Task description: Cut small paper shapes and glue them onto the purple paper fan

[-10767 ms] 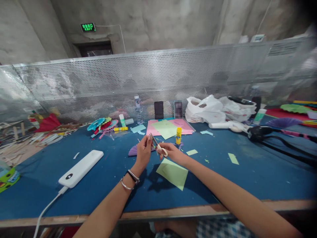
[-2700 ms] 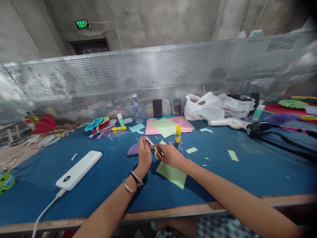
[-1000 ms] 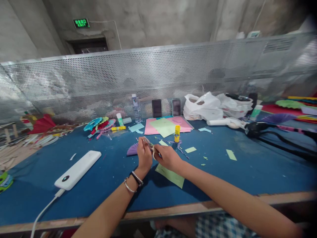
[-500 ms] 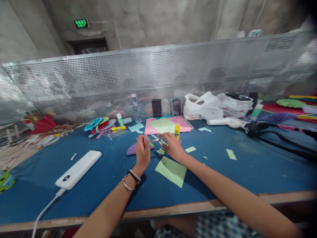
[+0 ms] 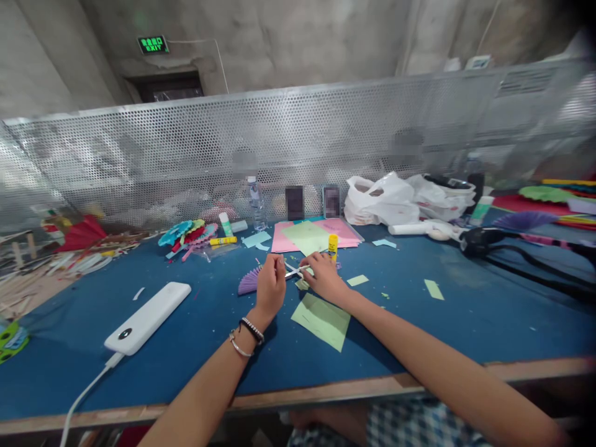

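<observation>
Near the middle of the table, my right hand (image 5: 325, 276) is closed on a pair of scissors (image 5: 292, 273), their blades pointing left toward my other hand. My left hand (image 5: 270, 284) is closed in a pinch; whatever lies between its fingers is hidden. Partly behind that hand is a purple pleated paper fan (image 5: 247, 282). Small green scraps (image 5: 302, 284) lie under the scissors. A larger light-green sheet (image 5: 323, 321) rests nearer me, below my right hand. Just beyond the right fingers a yellow glue stick (image 5: 333, 246) stands upright.
Pink sheets (image 5: 282, 239) lie at the back. On the left are a white power bank (image 5: 148, 318) with a cable and colourful paper pieces (image 5: 177, 236). White plastic bags (image 5: 384, 202) and black straps (image 5: 516, 264) sit to the right. A perforated metal screen (image 5: 298, 136) bounds the table's far side.
The scissor blades, spread apart before, now look nearly together. My left hand has turned slightly, and the pale strip near its fingertips no longer shows.
</observation>
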The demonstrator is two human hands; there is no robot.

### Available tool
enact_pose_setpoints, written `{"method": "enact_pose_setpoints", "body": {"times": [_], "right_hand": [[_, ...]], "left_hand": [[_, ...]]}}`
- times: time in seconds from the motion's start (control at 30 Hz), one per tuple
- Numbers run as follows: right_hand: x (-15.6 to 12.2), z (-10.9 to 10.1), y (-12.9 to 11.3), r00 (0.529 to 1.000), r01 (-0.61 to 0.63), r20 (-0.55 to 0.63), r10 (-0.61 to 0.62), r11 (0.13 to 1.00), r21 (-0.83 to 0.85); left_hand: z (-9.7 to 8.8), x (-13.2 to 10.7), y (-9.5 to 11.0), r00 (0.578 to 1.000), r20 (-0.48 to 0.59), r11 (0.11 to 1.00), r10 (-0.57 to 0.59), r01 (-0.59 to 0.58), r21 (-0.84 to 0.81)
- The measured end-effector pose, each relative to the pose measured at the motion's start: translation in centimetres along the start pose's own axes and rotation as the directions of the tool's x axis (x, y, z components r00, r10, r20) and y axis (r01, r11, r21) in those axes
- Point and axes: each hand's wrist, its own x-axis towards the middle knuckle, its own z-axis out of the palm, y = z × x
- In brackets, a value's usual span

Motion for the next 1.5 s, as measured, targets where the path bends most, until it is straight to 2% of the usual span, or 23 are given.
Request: {"method": "enact_pose_setpoints", "body": {"times": [0.07, 0.17, 0.27, 0.4, 0.6, 0.8, 1.23, 1.5], "right_hand": [[0.5, -0.5, -0.3, 0.998, -0.043, 0.049, 0.030, 0.953, 0.300], [0.9, -0.8, -0.7, 0.972, -0.173, 0.236, 0.012, 0.717, 0.676], [0.7, -0.5, -1.0, 0.945, -0.245, 0.322, -0.057, 0.529, 0.813], [0.3, 0.1, -1.1, 0.928, -0.276, 0.355, -0.109, 0.438, 0.856], [0.3, 0.2, -1.0, 0.935, -0.272, 0.339, -0.106, 0.403, 0.874], [0.5, 0.1, -0.8, 0.932, -0.286, 0.356, -0.068, 0.467, 0.837], [0.8, 0.1, -0.2, 0.937, -0.262, 0.345, -0.060, 0.534, 0.804], [0.6, -0.3, -0.6, 0.944, -0.207, 0.315, -0.099, 0.567, 0.798]], "left_hand": [[-0.1, -0.1, 0.1, 0.999, 0.023, 0.999, 0.034, -0.034, 0.024], [-0.1, -0.2, 0.1, 0.996, 0.072, 0.996, 0.045, -0.050, 0.067], [0.1, -0.3, 0.0, 0.994, 0.108, 0.996, 0.002, -0.012, 0.085], [0.5, -0.5, -0.1, 0.986, 0.166, 0.996, -0.028, 0.014, 0.088], [0.9, -0.6, -0.2, 0.977, 0.211, 0.998, -0.016, 0.002, 0.069], [1.2, -0.6, -0.4, 0.960, 0.276, 0.994, 0.033, -0.061, 0.093], [1.3, -0.3, -0.4, 0.952, 0.303, 0.982, 0.046, -0.098, 0.161], [1.0, -0.1, -0.2, 0.944, 0.327, 0.997, 0.039, -0.060, 0.054]]}}
